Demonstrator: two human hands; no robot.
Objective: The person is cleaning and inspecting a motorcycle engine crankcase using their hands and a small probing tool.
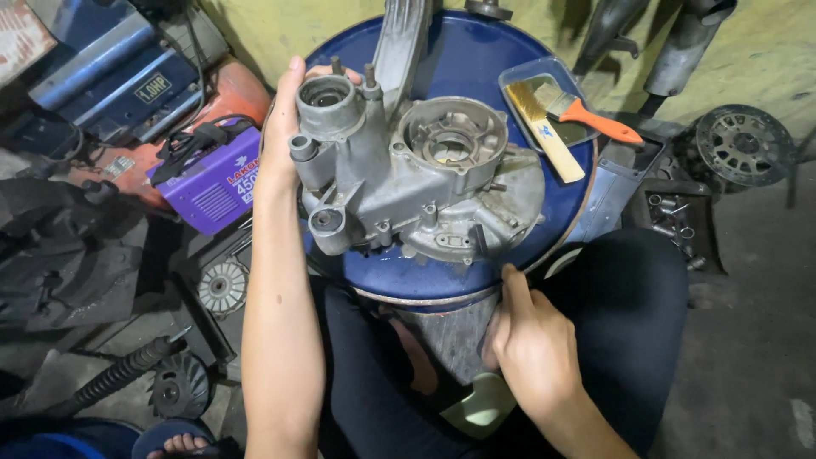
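A grey cast-metal engine casing (416, 183) lies on the blue lid of a drum (476, 59). My left hand (282, 127) grips the casing's left end, beside its round cylinder opening (327, 98) and two upright studs. My right hand (531, 340) rests low against the drum's front edge, fingers loosely curled; a pale object (484, 404) shows under it, and I cannot tell if the hand holds it. My dark-trousered legs sit either side of the drum.
A shallow tray (518, 81) on the lid holds two paintbrushes, one orange-handled (595, 119), one wooden-handled (548, 132). A purple welding machine (208, 178) and compressor sit left. Gears, a shock spring (119, 378), a wheel hub (744, 144) and sockets lie on the floor.
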